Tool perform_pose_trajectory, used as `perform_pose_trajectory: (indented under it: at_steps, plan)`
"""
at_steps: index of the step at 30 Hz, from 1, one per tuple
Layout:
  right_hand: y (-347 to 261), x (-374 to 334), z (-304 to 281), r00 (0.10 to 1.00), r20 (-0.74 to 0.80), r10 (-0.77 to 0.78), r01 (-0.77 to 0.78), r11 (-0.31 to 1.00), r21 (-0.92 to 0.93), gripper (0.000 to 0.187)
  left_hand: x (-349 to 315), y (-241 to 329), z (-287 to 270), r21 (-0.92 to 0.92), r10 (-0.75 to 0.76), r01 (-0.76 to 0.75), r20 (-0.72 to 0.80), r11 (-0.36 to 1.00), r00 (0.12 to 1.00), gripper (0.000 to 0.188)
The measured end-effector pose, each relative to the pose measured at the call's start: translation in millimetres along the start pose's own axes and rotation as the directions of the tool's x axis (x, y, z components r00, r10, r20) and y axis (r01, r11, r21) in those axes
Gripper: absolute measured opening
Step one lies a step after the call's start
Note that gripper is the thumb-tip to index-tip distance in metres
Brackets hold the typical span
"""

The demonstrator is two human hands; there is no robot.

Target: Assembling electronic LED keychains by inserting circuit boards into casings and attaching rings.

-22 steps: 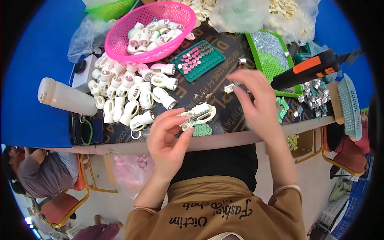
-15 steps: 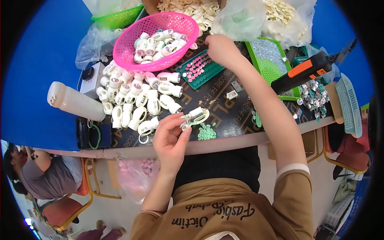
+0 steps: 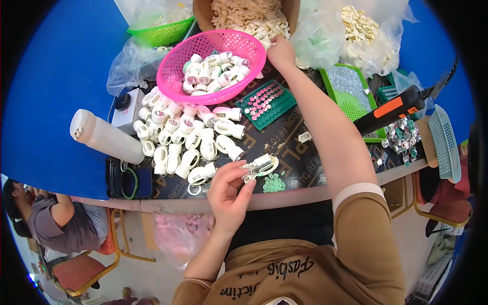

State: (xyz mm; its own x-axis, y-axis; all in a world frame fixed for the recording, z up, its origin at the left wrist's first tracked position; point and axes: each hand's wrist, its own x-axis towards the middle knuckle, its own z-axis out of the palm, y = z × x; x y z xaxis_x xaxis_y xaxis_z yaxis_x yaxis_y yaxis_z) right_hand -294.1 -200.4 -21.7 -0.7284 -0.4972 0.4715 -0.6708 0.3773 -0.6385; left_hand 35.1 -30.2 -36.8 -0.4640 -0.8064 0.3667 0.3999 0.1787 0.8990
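Head view: The left hand (image 3: 229, 197) pinches an open cream housing (image 3: 262, 165) between thumb and fingers, at the near side of the worktop (image 3: 285, 131), beside small green pieces (image 3: 274, 184). The right hand (image 3: 280, 53) is extended to the far side, fingertips at the cream parts (image 3: 249, 18) of a cardboard box (image 3: 203, 15); whether it grips one cannot be told. Gold lettering crosses the black worktop; black lettering marks the brown shirt (image 3: 315, 254). The right forearm obstructs the surface between a teal tray (image 3: 274, 113) and a lime tray (image 3: 330, 90). A black-and-orange tool (image 3: 389, 113) overlaps the lime tray's near end. Left: white flashlights (image 3: 190, 140), pink basket (image 3: 168, 76), white bottle (image 3: 104, 136).
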Motion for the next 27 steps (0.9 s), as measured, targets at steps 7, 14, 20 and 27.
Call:
perform_pose_trajectory:
  at_steps: [7, 14, 20, 27]
  plan:
    - [-47, -57, -115, 0.994, -0.105, 0.02, 0.081, 0.497, 0.864, 0.015, -6, 1, 3, 0.01, 0.03, -0.03, 0.006, 0.999, 1.0, 0.026]
    - [-26, -178, -260, 0.385, 0.096, -0.918, 0.885, 0.396, 0.245, 0.018, -3, -2, -2, 0.059, 0.042, -0.039, -0.044, 0.998, 0.998, 0.028]
    - [37, -232, -247, 0.181, 0.15, -0.972, 0.97, 0.201, 0.137, 0.021, 5, -3, 4, 0.075, 0.095, -0.091, -0.048, 0.993, 0.994, 0.027]
    - [13, -259, -241, 0.585, 0.607, -0.538, 0.461, 0.836, 0.297, 0.027, 7, 1, 9, 0.089, 0.116, -0.118, 0.035, 0.989, 0.993, 0.028]
